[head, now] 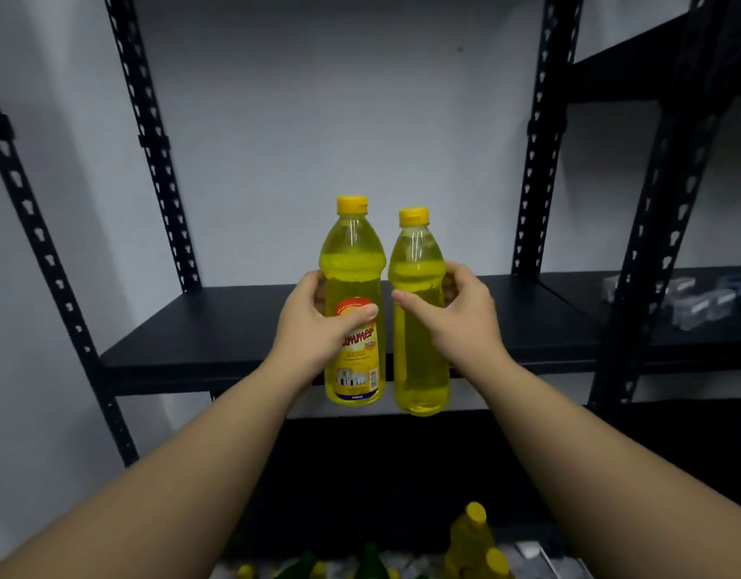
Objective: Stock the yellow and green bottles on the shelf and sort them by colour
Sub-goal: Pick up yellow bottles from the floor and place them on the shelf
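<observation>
I hold two yellow bottles upright in front of the black shelf. My left hand grips the labelled yellow bottle around its middle. My right hand grips the plain yellow bottle with no label showing. Both bottles have yellow caps and hang side by side, their bases just below the shelf's front edge. Low in the frame stand more yellow bottles and the tops of green bottles, partly cut off.
Black perforated uprights frame the shelf bay against a white wall. A second black rack at the right carries several small clear packages. The shelf board behind the bottles carries nothing.
</observation>
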